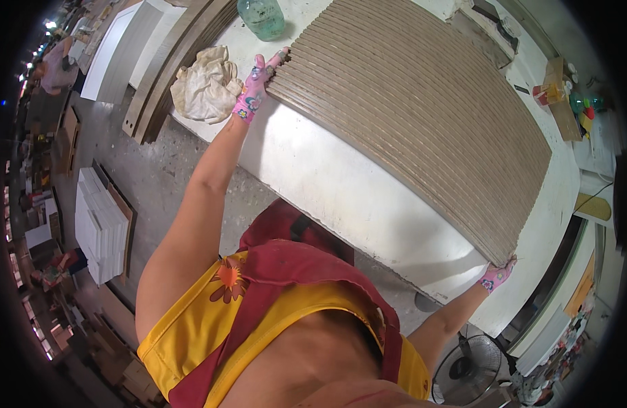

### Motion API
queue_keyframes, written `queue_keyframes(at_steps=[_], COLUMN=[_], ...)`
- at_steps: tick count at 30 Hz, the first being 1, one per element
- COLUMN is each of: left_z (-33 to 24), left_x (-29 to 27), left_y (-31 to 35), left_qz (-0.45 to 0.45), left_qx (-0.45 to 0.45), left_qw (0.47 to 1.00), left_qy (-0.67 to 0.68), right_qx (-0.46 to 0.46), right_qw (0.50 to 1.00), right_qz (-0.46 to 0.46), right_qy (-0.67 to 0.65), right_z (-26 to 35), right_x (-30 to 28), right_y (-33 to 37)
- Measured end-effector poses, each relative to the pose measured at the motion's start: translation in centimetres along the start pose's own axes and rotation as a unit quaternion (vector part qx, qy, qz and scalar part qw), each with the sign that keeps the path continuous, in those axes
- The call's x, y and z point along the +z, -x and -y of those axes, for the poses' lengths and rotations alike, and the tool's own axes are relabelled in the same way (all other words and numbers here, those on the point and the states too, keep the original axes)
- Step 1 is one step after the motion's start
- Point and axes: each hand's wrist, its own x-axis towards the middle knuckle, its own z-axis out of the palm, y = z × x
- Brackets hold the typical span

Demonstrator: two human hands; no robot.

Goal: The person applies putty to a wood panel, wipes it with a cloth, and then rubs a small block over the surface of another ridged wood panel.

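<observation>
Many long, narrow grey-brown strips point(422, 115) lie side by side in a wide row on a white table point(327, 160). My left hand point(255, 85), in a pink flowered glove, is at the strips' left ends, its thumb and fingers stretched apart and the fingertips against the ends. At the near right corner of the row, my right hand point(496, 275) in a matching glove touches the strip ends, thumb and fingers spread around the corner. Part of its fingers is hidden. Beside my left hand is a crumpled off-white cloth point(206, 85).
A greenish clear jug point(261, 19) stands behind my left hand. Long brown boards point(170, 64) lie along the left. White panels point(99, 228) are stacked on the floor. A cardboard box point(562, 102) is at the far right, a fan point(466, 370) at the lower right. Another person point(55, 64) is far left.
</observation>
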Motion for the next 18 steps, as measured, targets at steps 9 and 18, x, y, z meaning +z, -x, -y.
queue_keyframes(at_steps=[9,18], left_z=[0.2,3.6], left_x=[-1.8,-9.8], left_y=[-0.3,-1.5], left_qz=[-0.004,-0.099], left_qx=[-0.04,-0.05], left_qw=[0.998,0.953], left_qy=[0.037,-0.283], right_qx=[0.003,-0.279], right_qw=[0.998,0.741], right_qz=[-0.011,0.152], right_qy=[0.064,0.592], right_z=[-0.3,0.2], right_x=[3.9,7.9], right_y=[3.8,7.2])
